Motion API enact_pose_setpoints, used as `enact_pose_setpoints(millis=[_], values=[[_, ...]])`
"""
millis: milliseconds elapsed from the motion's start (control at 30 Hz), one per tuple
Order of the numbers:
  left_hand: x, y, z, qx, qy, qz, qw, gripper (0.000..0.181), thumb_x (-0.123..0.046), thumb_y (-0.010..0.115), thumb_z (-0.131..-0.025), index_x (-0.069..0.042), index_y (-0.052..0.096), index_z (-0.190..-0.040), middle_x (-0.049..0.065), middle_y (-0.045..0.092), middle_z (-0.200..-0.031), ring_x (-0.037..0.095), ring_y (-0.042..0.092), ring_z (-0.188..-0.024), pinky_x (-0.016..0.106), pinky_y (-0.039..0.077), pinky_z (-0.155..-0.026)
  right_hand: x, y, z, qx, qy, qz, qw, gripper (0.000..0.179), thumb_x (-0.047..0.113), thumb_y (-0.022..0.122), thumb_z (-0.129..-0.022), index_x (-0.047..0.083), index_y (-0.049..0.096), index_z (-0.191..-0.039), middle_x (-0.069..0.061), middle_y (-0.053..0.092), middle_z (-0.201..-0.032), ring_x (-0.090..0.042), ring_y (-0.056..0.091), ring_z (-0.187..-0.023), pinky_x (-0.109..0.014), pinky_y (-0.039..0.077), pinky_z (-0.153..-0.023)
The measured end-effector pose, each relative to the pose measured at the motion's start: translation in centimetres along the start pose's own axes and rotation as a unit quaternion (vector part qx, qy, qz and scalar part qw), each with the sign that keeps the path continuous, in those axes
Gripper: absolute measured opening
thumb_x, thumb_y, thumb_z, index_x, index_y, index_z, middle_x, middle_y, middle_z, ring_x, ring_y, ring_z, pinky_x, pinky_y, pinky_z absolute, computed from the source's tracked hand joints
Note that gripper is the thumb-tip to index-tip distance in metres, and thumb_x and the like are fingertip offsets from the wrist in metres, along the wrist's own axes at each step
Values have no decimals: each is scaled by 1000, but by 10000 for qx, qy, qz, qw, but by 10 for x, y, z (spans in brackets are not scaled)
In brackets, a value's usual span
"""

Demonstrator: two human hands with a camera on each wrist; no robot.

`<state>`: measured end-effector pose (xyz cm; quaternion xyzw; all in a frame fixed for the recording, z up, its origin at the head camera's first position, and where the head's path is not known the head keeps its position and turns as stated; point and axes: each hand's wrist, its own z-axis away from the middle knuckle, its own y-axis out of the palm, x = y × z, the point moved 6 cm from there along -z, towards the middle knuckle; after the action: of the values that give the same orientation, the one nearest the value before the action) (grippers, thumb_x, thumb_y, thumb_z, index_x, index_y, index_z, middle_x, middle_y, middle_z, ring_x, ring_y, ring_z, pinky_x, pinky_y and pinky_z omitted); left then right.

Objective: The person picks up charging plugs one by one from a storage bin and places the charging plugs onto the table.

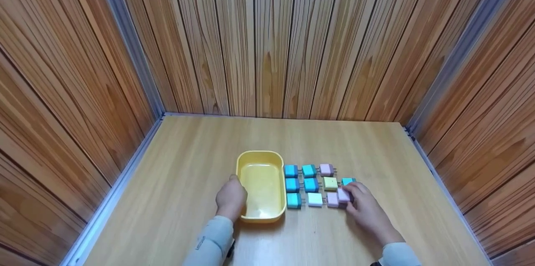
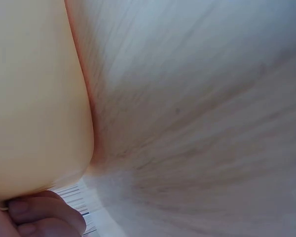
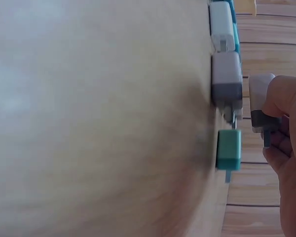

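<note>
My left hand (image 1: 232, 197) grips the left rim of a yellow plastic bin (image 1: 261, 218); in the left wrist view its fingers (image 2: 49, 215) curl at the edge of the bin (image 2: 34, 98). Between thumb and fingers, my right hand (image 1: 370, 211) pinches a lilac charger plug (image 1: 343, 195), its prongs pointing toward the palm in the right wrist view. This plug is raised over the right end of the near row, beside another lilac plug (image 1: 332, 200). A teal plug (image 1: 348, 181) lies just beyond the right fingers, partly hidden by them.
Right of the bin, several two-prong plugs lie in three rows: blue (image 1: 291, 171), teal (image 1: 309, 171), yellow (image 1: 330, 183) and white (image 1: 314, 199) among them. Wood-plank walls (image 1: 267, 49) enclose the wooden table (image 1: 188, 153) at the back and both sides.
</note>
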<state>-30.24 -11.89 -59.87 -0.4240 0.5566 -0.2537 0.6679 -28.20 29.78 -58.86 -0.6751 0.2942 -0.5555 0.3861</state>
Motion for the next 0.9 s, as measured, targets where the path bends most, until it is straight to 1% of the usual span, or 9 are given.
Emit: enact_pose_setpoints(millis=[133, 233, 433, 600, 733, 900], values=[[-1, -1, 0, -47, 61, 27, 10000, 28, -9, 47, -99, 1, 58, -123, 17, 70, -88, 35, 70, -82, 52, 54, -66, -8, -2, 1, -115, -12, 75, 9999, 52, 9, 67, -93, 6, 55, -143, -16, 47, -150, -40, 40, -145, -59, 34, -114], [-2, -1, 1, -59, 89, 25, 9999, 29, -9, 47, -100, 2, 58, -124, 17, 71, -88, 35, 70, -80, 52, 54, -66, -15, -3, 1, -133, 119, 66, 9998, 51, 8, 66, -93, 6, 55, -143, -15, 47, -151, -39, 40, -144, -58, 35, -114], [0, 2, 1, 86, -64, 0, 9999, 34, -12, 45, -102, 3, 56, -131, 17, 70, -92, 33, 70, -83, 51, 54, -70, -28, -1, 3, -11, 349, -21, 9994, 53, 10, 66, -94, 7, 53, -145, -15, 45, -153, -40, 39, -145, -59, 33, -115], [0, 1, 2, 83, -17, 50, 10000, 37, -13, 44, -103, 3, 55, -134, 17, 70, -93, 33, 70, -84, 52, 55, -71, -36, 1, 4, 97, 519, -33, 9986, 53, 11, 64, -96, 8, 52, -147, -14, 43, -154, -40, 37, -147, -61, 32, -115], [1, 2, 1, 103, -20, 53, 9999, 37, -13, 44, -103, 3, 55, -135, 17, 70, -93, 33, 69, -84, 51, 55, -72, -41, 2, 5, 174, 589, -11, 9981, 54, 12, 63, -97, 9, 50, -149, -14, 41, -155, -41, 34, -148, -62, 31, -115], [2, 3, 1, 99, -15, 80, 9999, 38, -13, 43, -103, 3, 54, -136, 18, 71, -95, 34, 70, -85, 52, 55, -73, -43, 4, 4, 234, 549, -35, 9982, 54, 12, 63, -97, 9, 49, -150, -14, 40, -155, -42, 34, -148, -62, 31, -115]])
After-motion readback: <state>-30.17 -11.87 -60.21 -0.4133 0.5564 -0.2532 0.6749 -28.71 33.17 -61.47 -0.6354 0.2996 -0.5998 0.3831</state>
